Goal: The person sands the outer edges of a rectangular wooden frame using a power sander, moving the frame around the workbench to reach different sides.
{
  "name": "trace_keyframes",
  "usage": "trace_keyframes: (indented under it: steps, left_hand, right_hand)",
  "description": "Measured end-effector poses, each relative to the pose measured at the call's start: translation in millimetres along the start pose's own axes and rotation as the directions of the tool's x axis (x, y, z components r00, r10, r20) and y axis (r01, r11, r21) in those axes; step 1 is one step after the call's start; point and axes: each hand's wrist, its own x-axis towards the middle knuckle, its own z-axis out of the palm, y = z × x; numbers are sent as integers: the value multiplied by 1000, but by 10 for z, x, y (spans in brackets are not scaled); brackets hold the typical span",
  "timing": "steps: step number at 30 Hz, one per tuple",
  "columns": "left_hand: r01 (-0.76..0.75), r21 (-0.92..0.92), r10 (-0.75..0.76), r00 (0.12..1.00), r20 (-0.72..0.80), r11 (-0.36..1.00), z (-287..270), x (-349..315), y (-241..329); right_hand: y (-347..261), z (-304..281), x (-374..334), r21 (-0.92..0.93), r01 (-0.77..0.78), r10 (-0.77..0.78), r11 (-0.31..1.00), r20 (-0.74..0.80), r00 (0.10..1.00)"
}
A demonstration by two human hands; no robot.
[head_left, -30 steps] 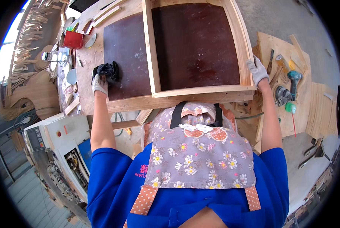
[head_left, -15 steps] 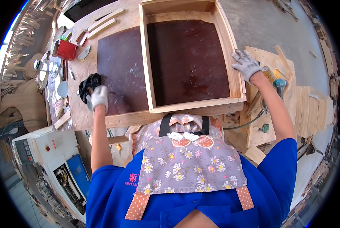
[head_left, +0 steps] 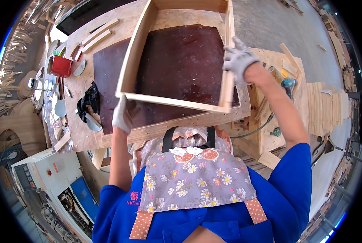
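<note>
Fingers (head_left: 234, 52) of the gloved right hand (head_left: 238, 60) are clenched over the right rail of the open wooden frame (head_left: 177, 102), while those of the gloved left hand (head_left: 122, 115) grasp its near left corner from below. Both hands hold the frame tilted above the dark brown panel (head_left: 177, 65) that lies on the tabletop (head_left: 78, 133), its near rail raised clear of the panel. Just left of the left hand a crumpled black cloth (head_left: 88, 101) rests at the panel's edge, with a curved metal piece (head_left: 93, 122) beside it. Farther left stand a red container (head_left: 61, 66) and loose wood strips (head_left: 95, 35). Beyond the right forearm, a teal power tool (head_left: 288, 84) lies on stacked boards (head_left: 324, 109), well apart from the frame.
</note>
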Motion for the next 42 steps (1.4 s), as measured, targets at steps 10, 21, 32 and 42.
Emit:
trace_keyframes:
  steps: [10, 21, 32, 42]
  left_hand:
    - [-149, 608, 284, 950, -132, 780, -148, 481, 712]
    - [-25, 700, 142, 984, -110, 714, -708, 865, 890]
    - [-48, 701, 142, 987, -76, 711, -755, 971, 829]
    - [-56, 671, 128, 990, -58, 739, -656, 878, 797]
  right_hand:
    - [-1687, 94, 643, 401, 190, -55, 896, -326, 944]
    - [-1752, 815, 152, 579, -270, 283, 769, 69, 957]
    - [-1778, 799, -16, 631, -313, 247, 709, 193, 950]
    - [-1426, 642, -383, 878, -192, 252, 439, 84, 964]
